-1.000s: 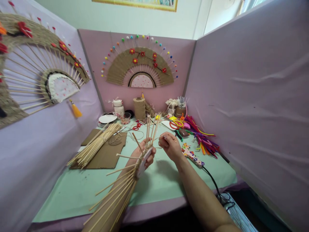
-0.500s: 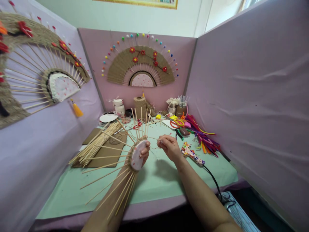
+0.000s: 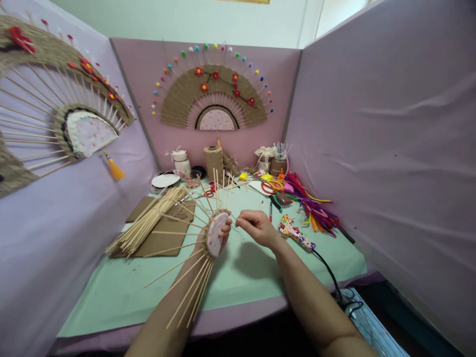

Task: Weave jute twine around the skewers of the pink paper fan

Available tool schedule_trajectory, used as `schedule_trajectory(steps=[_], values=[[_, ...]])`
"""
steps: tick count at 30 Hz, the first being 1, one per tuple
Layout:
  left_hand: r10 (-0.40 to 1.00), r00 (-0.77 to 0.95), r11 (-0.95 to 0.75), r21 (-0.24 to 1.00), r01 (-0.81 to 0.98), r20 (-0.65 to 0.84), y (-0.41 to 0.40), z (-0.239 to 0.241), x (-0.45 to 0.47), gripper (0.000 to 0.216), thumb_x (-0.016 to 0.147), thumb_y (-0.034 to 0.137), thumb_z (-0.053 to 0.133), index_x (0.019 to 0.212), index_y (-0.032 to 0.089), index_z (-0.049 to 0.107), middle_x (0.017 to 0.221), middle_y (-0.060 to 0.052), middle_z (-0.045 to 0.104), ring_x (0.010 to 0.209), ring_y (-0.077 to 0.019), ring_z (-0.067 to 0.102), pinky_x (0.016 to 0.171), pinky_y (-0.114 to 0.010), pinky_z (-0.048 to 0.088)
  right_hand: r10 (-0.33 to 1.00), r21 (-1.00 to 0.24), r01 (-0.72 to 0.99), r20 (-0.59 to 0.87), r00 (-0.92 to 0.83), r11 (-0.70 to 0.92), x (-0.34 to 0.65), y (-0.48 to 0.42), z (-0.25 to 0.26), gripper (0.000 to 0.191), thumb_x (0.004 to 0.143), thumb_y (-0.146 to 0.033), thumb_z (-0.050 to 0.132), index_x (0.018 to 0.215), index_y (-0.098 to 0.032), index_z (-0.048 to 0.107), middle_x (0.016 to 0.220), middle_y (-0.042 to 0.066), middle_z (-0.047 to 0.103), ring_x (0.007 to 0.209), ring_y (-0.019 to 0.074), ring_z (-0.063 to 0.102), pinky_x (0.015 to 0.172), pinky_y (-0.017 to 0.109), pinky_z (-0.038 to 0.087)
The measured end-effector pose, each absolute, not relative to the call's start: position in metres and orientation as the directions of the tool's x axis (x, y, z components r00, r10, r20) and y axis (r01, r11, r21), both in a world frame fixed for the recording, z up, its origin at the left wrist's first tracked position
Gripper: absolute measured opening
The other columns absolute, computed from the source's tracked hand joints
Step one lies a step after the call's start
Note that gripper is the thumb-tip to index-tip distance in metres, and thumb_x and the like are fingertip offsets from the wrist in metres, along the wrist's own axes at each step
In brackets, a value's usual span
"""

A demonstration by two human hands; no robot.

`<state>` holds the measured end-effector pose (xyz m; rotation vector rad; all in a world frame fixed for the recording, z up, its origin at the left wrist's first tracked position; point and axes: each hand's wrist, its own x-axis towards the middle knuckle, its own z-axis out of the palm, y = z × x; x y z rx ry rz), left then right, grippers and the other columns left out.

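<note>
My left hand (image 3: 225, 235) grips a fan frame (image 3: 217, 236) by its half-round base, covered in white cloth with pink spots. Thin wooden sticks spread from the base's curved edge, some upward, some left and some down over my left forearm. Twine wraps the rim where the sticks begin. Just right of the base, my right hand (image 3: 255, 227) pinches a thin strand of twine that runs to the rim near the upper sticks. The ends of the left fingers show on the cloth face; the rest of that hand is behind the base.
A bundle of sticks (image 3: 150, 220) lies on brown cardboard (image 3: 174, 238) at left. To the right are a patterned glue gun (image 3: 296, 233) with a black cord and colourful pipe cleaners (image 3: 316, 208). Behind stand a twine spool (image 3: 213, 159) and scissors (image 3: 273, 186). Finished fans (image 3: 214, 96) hang on the partitions.
My right hand has moved left, closer to the base, and the strand between is shorter. The fan frame has turned slightly and sits a little further right. The view has shifted slightly.
</note>
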<state>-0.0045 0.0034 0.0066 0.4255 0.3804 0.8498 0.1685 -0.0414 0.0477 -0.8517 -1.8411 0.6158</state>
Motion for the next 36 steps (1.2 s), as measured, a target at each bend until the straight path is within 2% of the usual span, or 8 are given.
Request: schedule_trajectory(steps=[4,9,15,22,28,36], values=[[0.727,0.633,0.685,0.356,-0.636,-0.266,0.004,0.012,-0.004,0.028,0.086,0.014,0.036,0.108,0.011,0.053,0.072,-0.005,0.054,0.051,-0.0056,0.047,0.037,-0.012,0.036,0.748,-0.655,0.38,0.634,-0.196,0.654,0.182,-0.039,0.058,0.026,0.086,-0.036,0.05,0.073,-0.017,0.063,0.064,0.002,0.057,0.057,0.0115,0.045,0.056,0.025,0.035],[0.702,0.645,0.71,0.219,-0.67,-0.301,-0.006,0.019,-0.01,0.034,0.087,0.011,0.032,0.117,0.011,0.048,0.069,-0.002,0.052,0.048,-0.004,0.046,0.037,-0.009,0.036,0.738,-0.664,0.382,0.67,-0.077,0.642,0.199,-0.034,0.069,0.02,0.085,-0.034,0.053,0.078,-0.018,0.063,0.068,0.002,0.058,0.062,0.0133,0.049,0.059,0.026,0.037],[0.702,0.656,0.711,0.206,-0.673,-0.277,-0.02,0.016,-0.018,0.041,0.086,0.011,0.035,0.126,0.017,0.044,0.072,-0.002,0.051,0.052,-0.0052,0.047,0.037,-0.009,0.037,0.722,-0.653,0.352,0.683,-0.11,0.671,0.201,-0.025,0.078,0.018,0.083,-0.036,0.056,0.078,-0.02,0.064,0.074,0.004,0.061,0.069,0.0156,0.051,0.067,0.029,0.04],[0.67,0.669,0.735,0.162,-0.658,-0.323,-0.045,0.024,-0.023,0.048,0.086,0.012,0.035,0.134,0.018,0.035,0.069,-0.001,0.048,0.048,-0.0051,0.045,0.035,-0.009,0.036,0.738,-0.688,0.291,0.665,-0.111,0.664,0.201,0.005,0.08,0.018,0.079,-0.035,0.06,0.074,-0.019,0.064,0.073,0.002,0.061,0.067,0.014,0.051,0.063,0.027,0.039],[0.62,0.712,0.778,0.141,-0.612,-0.328,-0.06,0.02,-0.029,0.045,0.089,0.009,0.028,0.131,0.019,0.038,0.067,0.0,0.047,0.046,-0.0043,0.044,0.034,-0.008,0.033,0.791,-0.749,0.255,0.592,-0.157,0.611,0.198,0.02,0.071,0.017,0.077,-0.033,0.061,0.073,-0.017,0.064,0.071,0.001,0.06,0.067,0.0128,0.052,0.064,0.026,0.04],[0.6,0.736,0.796,0.141,-0.589,-0.313,-0.073,0.01,-0.035,0.04,0.089,0.008,0.026,0.125,0.015,0.041,0.066,0.0,0.046,0.046,-0.0036,0.042,0.034,-0.006,0.029,0.833,-0.797,0.249,0.502,-0.234,0.55,0.194,0.02,0.065,0.017,0.079,-0.032,0.059,0.077,-0.017,0.065,0.073,0.002,0.061,0.067,0.0123,0.051,0.063,0.025,0.04]])
